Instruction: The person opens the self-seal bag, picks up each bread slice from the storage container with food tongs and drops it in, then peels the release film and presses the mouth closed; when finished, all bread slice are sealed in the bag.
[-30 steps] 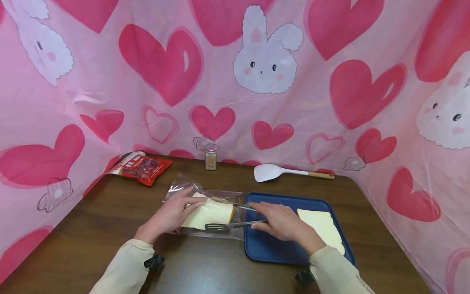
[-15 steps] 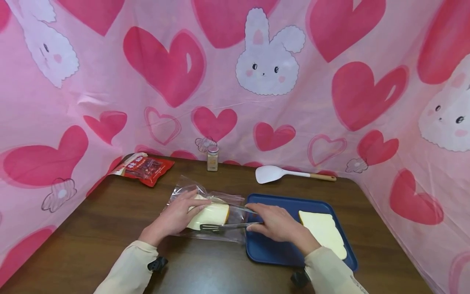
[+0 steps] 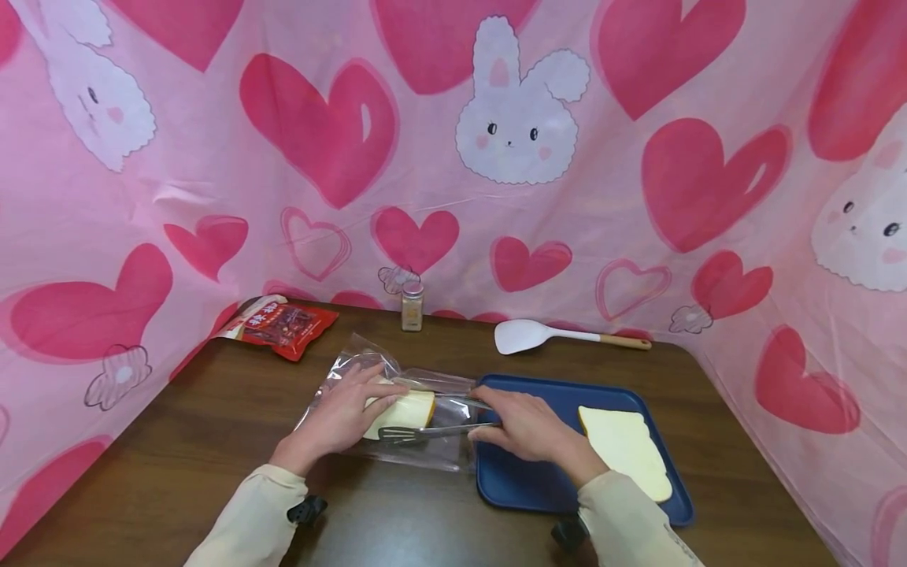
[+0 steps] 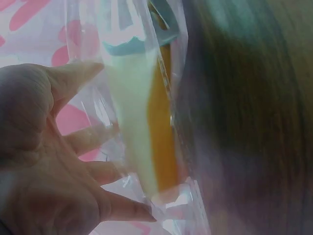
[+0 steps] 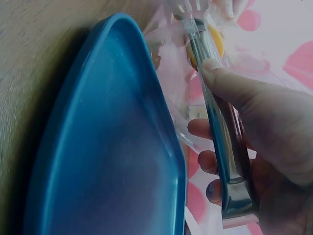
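A clear plastic bag lies on the table with sliced white bread inside it; the bread's orange-brown crust shows in the left wrist view. My left hand rests over the bag and bread, fingers extended and spread. With my right hand I grip metal tongs, thumb on one arm and fingers on the other. The tongs reach left into the bag, their two slotted heads apart on the near and far sides of the bread. Part of the bread is hidden under my left hand.
A blue tray lies right of the bag, one bread slice at its right side. Behind are a red food packet, a small seasoning jar and a white spatula with a wooden handle. Patterned pink cloth surrounds the table.
My right hand and the tongs have moved left, so the heads reach farther along the bread. The bread's right end has shifted slightly left. My left hand stays on the bag.
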Action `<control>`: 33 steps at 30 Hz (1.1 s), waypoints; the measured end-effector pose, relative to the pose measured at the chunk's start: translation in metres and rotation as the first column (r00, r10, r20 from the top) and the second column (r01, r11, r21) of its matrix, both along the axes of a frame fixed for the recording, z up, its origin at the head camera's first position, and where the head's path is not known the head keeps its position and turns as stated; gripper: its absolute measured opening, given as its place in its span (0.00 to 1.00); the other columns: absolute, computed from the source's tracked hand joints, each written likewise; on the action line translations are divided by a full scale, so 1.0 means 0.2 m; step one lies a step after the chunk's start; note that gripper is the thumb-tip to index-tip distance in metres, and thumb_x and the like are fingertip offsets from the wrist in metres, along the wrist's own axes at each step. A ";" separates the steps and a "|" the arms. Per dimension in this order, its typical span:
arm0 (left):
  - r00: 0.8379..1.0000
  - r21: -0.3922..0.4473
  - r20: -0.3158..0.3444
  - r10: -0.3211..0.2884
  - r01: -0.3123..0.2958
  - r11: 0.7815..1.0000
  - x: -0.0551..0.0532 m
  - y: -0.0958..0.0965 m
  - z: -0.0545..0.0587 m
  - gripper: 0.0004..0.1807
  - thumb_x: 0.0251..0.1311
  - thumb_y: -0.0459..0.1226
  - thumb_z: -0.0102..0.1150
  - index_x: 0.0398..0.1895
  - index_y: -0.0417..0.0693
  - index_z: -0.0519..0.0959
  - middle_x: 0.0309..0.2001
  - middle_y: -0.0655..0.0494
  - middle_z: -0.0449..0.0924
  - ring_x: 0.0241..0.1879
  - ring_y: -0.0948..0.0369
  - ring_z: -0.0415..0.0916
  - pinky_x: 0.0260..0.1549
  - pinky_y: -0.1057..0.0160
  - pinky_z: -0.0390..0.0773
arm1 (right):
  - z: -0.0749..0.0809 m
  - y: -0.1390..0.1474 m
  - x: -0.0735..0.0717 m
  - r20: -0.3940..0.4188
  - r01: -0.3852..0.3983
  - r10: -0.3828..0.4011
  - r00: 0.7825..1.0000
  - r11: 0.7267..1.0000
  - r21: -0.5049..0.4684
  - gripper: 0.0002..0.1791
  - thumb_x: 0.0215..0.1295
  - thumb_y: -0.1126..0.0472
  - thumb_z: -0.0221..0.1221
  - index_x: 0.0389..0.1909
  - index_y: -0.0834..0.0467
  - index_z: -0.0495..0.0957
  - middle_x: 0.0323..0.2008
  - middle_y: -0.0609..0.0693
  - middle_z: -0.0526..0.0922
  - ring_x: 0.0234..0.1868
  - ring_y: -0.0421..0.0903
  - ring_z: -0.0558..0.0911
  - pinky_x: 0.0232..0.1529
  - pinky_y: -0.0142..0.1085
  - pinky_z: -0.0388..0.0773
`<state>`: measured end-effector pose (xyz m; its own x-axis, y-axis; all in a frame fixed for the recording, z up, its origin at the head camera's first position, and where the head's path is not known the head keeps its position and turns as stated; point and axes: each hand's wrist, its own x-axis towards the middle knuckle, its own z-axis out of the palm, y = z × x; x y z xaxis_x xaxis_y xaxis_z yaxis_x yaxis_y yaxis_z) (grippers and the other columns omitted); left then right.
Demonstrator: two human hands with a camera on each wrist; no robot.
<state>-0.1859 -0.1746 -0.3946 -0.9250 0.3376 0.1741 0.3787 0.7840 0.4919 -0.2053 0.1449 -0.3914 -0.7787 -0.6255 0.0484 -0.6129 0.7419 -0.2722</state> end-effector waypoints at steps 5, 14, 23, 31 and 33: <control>1.000 0.019 0.031 -0.003 0.002 1.000 0.00 0.00 0.00 0.17 0.75 0.41 0.61 0.63 0.62 0.86 0.76 0.35 0.69 0.77 0.27 0.57 0.68 0.18 0.57 | -0.02 -0.02 -0.01 -0.032 -0.021 0.021 0.999 1.000 -0.001 0.33 0.70 0.40 0.66 0.70 0.52 0.76 0.64 0.52 0.85 0.59 0.53 0.87 0.55 0.54 0.86; 0.997 0.033 0.079 -0.010 0.007 0.999 0.00 -0.02 0.01 0.17 0.76 0.43 0.60 0.64 0.63 0.85 0.78 0.38 0.67 0.79 0.30 0.56 0.71 0.20 0.54 | -0.04 -0.03 -0.02 -0.078 -0.015 0.012 0.997 0.999 -0.029 0.33 0.69 0.40 0.67 0.70 0.50 0.78 0.61 0.51 0.87 0.58 0.52 0.87 0.53 0.53 0.86; 0.996 0.059 0.086 -0.038 0.033 0.998 0.00 -0.03 0.02 0.16 0.77 0.43 0.58 0.62 0.63 0.87 0.78 0.36 0.67 0.78 0.28 0.56 0.71 0.19 0.52 | -0.05 -0.03 -0.03 -0.070 -0.016 0.013 0.997 0.999 -0.039 0.35 0.67 0.38 0.68 0.70 0.50 0.78 0.60 0.51 0.87 0.57 0.51 0.88 0.52 0.52 0.87; 0.990 0.087 0.126 -0.059 0.049 0.995 -0.01 -0.04 0.02 0.16 0.77 0.44 0.58 0.63 0.63 0.86 0.78 0.36 0.66 0.78 0.27 0.55 0.73 0.21 0.50 | -0.04 -0.06 -0.04 -0.063 -0.019 0.017 0.998 0.999 -0.031 0.35 0.67 0.38 0.68 0.70 0.50 0.78 0.59 0.51 0.88 0.55 0.50 0.88 0.50 0.51 0.87; 0.988 0.085 0.143 -0.055 0.043 0.995 -0.01 -0.04 0.02 0.16 0.77 0.44 0.57 0.63 0.63 0.86 0.79 0.36 0.65 0.79 0.28 0.54 0.73 0.21 0.51 | -0.03 -0.07 -0.05 -0.057 -0.013 0.012 0.998 1.000 -0.024 0.35 0.67 0.38 0.69 0.71 0.49 0.78 0.59 0.50 0.88 0.55 0.50 0.88 0.50 0.51 0.87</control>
